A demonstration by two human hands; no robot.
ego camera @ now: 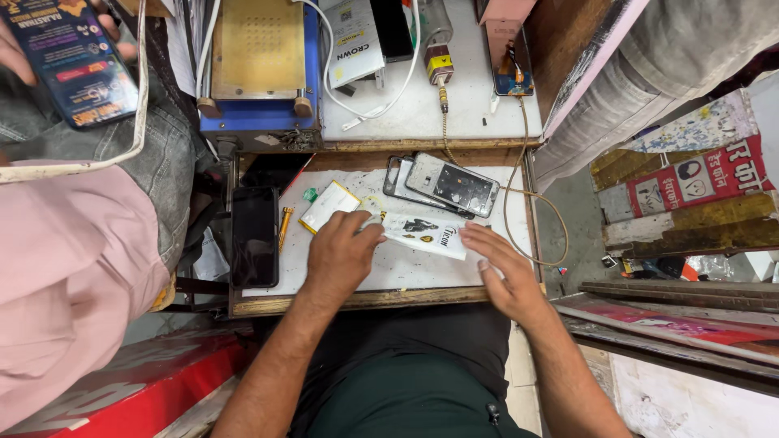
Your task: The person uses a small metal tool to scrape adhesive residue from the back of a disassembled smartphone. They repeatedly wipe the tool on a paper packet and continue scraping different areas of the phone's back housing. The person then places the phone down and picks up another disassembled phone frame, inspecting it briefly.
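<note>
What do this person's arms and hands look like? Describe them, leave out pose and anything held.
Both forearms are bare, with no sleeves in view. The left hand and right hand wear no gloves, and no rings, watch or bands are visible. Nails look short.

A white packet (pixel 423 234) with black print lies by a black phone (pixel 254 235) and a blue-framed machine (pixel 260 113).

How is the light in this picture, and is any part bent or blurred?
Head view: even, soft daylight with weak shadows under the hands; the white packet and left hand look sharp; the wide lens bends the edges, so the pink sleeve bulges; slight glare on the black phone.
</note>
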